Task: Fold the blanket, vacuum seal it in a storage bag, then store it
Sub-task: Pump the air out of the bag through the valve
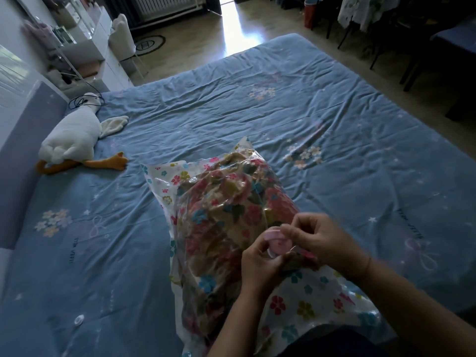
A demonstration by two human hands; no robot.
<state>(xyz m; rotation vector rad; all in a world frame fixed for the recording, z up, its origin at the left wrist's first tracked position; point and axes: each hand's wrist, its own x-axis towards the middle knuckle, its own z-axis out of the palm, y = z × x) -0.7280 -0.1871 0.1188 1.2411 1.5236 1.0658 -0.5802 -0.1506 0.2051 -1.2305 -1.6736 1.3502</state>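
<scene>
A wrinkled blue bedsheet [296, 117] with pale flower prints covers the bed. Far left, a white plush goose [73, 136] lies on its side, orange feet toward us, a black cable [85, 100] looped at its head. Near the lower left, a small clear round cap [79, 319] sits on the sheet.

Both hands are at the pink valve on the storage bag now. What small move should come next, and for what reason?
Probably finish working the pink valve cap. The left hand and the right hand both pinch around it, the blanket is already inside the storage bag, and the bag looks puffy, so air apparently remains inside.
</scene>
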